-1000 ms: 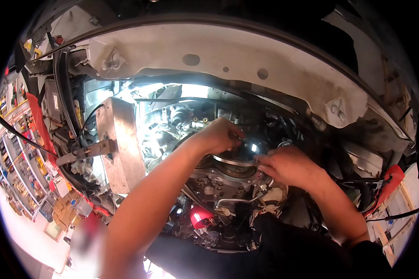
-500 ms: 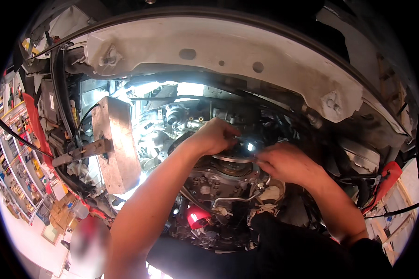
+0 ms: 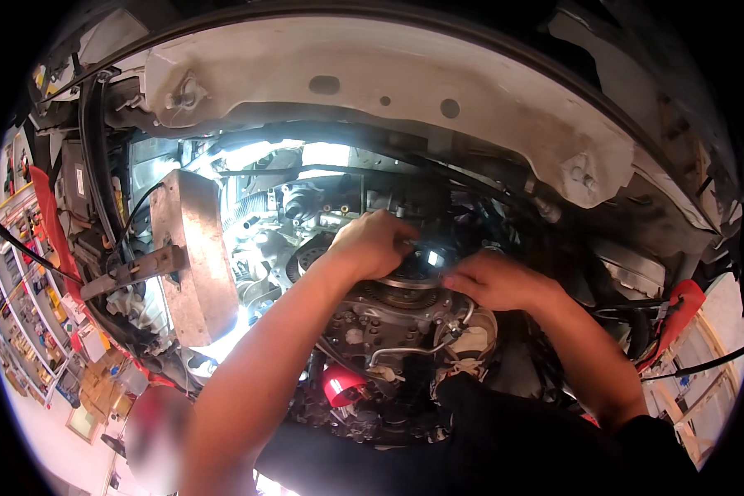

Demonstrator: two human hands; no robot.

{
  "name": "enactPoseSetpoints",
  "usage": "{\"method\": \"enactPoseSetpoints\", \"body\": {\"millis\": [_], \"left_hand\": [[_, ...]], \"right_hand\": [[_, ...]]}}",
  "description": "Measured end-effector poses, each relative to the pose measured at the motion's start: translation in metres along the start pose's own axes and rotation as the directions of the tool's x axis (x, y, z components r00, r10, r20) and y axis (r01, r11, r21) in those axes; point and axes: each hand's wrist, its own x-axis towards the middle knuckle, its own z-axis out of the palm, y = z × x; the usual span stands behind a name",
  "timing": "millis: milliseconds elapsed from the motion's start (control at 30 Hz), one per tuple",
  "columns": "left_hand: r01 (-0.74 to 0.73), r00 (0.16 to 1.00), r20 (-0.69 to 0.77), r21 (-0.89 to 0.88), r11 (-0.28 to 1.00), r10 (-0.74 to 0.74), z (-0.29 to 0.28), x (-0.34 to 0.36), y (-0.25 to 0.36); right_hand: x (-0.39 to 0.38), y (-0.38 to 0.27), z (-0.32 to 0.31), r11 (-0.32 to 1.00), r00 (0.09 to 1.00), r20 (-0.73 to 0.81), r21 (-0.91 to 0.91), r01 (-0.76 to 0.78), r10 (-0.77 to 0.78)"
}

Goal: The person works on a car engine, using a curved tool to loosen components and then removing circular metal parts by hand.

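Observation:
My left hand [image 3: 375,246] is closed at the far left edge of a round dark disc with a bright metal rim [image 3: 410,283], its fingers curled over and partly hidden. On the disc's right edge, my right hand [image 3: 498,279] is closed too, with thumb and fingers pinched at the rim. Right under the disc sits a toothed ring [image 3: 401,296] on the engine [image 3: 380,329]. A bright spot of light reflects off the disc's top. The disc's underside is hidden, so I cannot tell whether it touches the ring.
A rusty rectangular metal block on a bar [image 3: 194,269] stands left of the engine. A bent metal pipe [image 3: 405,351] and a red cup-shaped part [image 3: 342,385] lie nearer me. The pale body panel [image 3: 388,70] arches across the far side. Shelves [image 3: 21,306] stand far left.
The whole view has shifted slightly left. My right hand's fingers have risen a little along the disc's rim and lie flatter. My left hand keeps its place at the far left edge.

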Motion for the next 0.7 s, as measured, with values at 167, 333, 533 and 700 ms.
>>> {"method": "enactPoseSetpoints", "body": {"millis": [167, 333, 533, 700], "left_hand": [[0.058, 0.998, 0.007, 0.062, 0.996, -0.059, -0.005, -0.006, 0.008], [0.034, 0.999, -0.042, 0.121, 0.992, -0.029, 0.001, -0.006, 0.007], [0.032, 0.997, -0.072, 0.175, 0.984, -0.019, 0.003, -0.011, 0.008], [0.021, 0.997, -0.08, 0.165, 0.986, -0.008, 0.007, -0.014, 0.006]], "right_hand": [[0.005, 0.003, 0.001, 1.0, 0.998, 0.055, 0.013, -0.026, 0.025], [0.004, 0.016, 0.013, 0.999, 0.999, -0.016, 0.026, 0.033, -0.033], [0.0, 0.006, 0.009, 0.999, 0.998, -0.022, 0.011, 0.051, -0.05], [0.001, 0.001, 0.001, 1.0, 0.998, 0.062, 0.005, 0.031, -0.031]]}}
